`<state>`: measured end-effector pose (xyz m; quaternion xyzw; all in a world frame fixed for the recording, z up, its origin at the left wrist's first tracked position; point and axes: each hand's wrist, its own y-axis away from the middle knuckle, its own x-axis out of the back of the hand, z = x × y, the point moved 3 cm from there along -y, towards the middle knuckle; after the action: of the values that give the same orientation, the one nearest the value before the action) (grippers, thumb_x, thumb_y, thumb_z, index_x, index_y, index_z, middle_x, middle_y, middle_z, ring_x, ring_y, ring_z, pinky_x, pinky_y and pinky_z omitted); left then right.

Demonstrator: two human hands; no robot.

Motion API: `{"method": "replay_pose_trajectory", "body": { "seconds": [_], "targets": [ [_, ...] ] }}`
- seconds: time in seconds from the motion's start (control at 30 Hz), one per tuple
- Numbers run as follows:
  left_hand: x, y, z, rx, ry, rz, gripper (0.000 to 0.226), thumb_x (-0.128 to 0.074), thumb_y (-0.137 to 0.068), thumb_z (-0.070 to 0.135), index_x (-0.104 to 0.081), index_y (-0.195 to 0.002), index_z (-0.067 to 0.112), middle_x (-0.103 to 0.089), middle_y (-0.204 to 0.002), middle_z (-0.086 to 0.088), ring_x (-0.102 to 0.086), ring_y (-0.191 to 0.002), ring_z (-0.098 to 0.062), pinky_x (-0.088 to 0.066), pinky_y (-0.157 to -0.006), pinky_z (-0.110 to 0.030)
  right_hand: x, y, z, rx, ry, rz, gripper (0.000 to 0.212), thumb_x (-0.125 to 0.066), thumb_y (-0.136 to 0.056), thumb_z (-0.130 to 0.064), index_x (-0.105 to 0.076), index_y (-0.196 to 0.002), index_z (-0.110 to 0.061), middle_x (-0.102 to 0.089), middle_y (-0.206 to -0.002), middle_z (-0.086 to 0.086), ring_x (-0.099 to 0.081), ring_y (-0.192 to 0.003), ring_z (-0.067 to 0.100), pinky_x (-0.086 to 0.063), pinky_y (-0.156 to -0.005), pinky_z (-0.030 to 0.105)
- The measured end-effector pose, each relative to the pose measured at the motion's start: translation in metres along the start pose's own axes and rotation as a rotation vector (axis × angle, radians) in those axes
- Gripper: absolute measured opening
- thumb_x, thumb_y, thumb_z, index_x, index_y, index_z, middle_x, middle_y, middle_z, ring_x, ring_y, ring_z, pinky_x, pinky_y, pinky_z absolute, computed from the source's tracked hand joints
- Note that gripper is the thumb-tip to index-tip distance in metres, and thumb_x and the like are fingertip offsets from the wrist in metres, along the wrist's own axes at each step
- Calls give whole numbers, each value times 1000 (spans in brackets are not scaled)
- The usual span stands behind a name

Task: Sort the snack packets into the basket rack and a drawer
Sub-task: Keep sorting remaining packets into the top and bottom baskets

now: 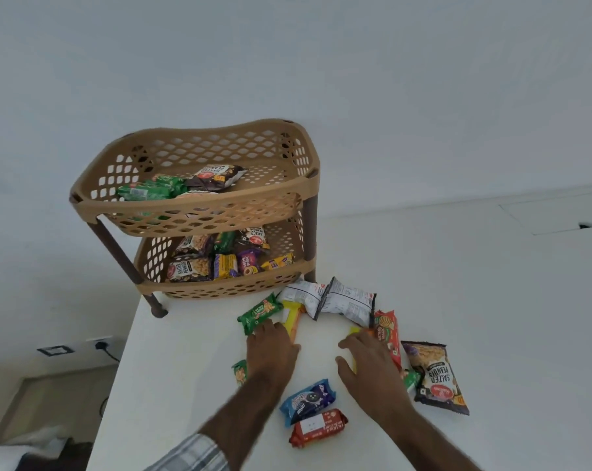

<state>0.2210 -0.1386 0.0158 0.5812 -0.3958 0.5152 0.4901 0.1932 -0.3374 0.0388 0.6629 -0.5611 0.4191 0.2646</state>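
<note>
A tan two-tier basket rack (199, 215) stands at the back of the white tabletop (185, 368), with several snack packets in both tiers. Loose packets lie in front of it. My left hand (270, 348) lies flat, fingers apart, its tips at a green biscuit packet (258, 312) and a yellow-orange packet (292, 316). My right hand (369, 362) covers a yellow packet (354, 330), thumb on one side and fingers on the other, beside a red packet (388, 331). No drawer is in view.
Two white packets (335, 299) lie near the rack's right leg. A salted peanuts bag (437, 375) sits at the right; blue (308, 399) and red-orange (318, 428) biscuit packets lie between my forearms. A green packet (239, 372) peeks out by my left wrist. The table's left edge runs near the rack's front leg.
</note>
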Motion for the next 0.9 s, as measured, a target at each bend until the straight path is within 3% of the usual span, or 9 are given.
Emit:
{"method": "replay_pose_trajectory", "body": {
  "seconds": [0.2,0.33,0.43,0.53,0.6,0.63,0.77,0.9],
  "targets": [
    [17,10,-13,94,292,-89,45,-59,-92,42,-55,-127,14,-63,-125,-6,-61,-112,-23,-52,-87,-34,-4,2,2,-27,39,10,26,-59,-94,-34,-67,-118,-24,-62,-117,-7,-56,-108,12,-46,-94,29],
    [50,22,-37,77,481,-28,23,-60,-87,41,-60,-95,19,-68,-90,0,-67,-78,-17,-58,-67,-35,-7,-1,11,-90,242,-27,33,-51,-96,-39,-63,-123,-25,-59,-129,-5,-51,-122,18,-36,-106,37],
    [81,15,-49,58,613,68,24,-62,-83,45,-58,-93,23,-67,-82,5,-67,-70,-12,-53,-58,-33,-15,0,23,-180,394,-133,53,-43,-96,-48,-41,-145,-26,-32,-158,4,-18,-150,29,-10,-121,52],
    [106,-15,-48,44,603,179,30,-63,-87,47,-57,-97,19,-61,-82,2,-60,-70,-13,-40,-54,-29,-20,4,32,-199,480,-148,72,-21,-95,-66,-23,-156,-27,-1,-168,11,14,-152,37,8,-116,61],
    [114,-44,-41,53,586,212,31,-62,-92,45,-59,-101,15,-61,-85,-1,-61,-74,-18,-47,-57,-32,-24,5,38,-200,493,-150,89,5,-86,-73,-15,-159,-27,9,-167,11,22,-150,36,9,-116,62],
    [115,-59,-38,59,577,211,33,-62,-93,45,-60,-105,14,-63,-91,-3,-63,-79,-21,-52,-63,-35,-27,4,41,-202,488,-157,91,8,-85,-75,-11,-160,-27,15,-166,10,26,-149,35,7,-116,63],
    [120,-116,-25,90,552,205,44,-63,-94,42,-56,-124,10,-67,-112,-9,-66,-97,-27,-52,-70,-33,-34,-2,52,-215,466,-210,81,-14,-92,-74,-3,-159,-31,35,-158,4,42,-141,30,2,-119,62],
    [121,-158,-12,150,542,152,56,-63,-95,42,-49,-139,11,-60,-136,-15,-59,-121,-38,-52,-91,-40,-32,-1,50,-196,438,-178,88,5,-85,-74,-11,-159,-30,23,-164,5,32,-146,32,-2,-119,59]
  ]
}}
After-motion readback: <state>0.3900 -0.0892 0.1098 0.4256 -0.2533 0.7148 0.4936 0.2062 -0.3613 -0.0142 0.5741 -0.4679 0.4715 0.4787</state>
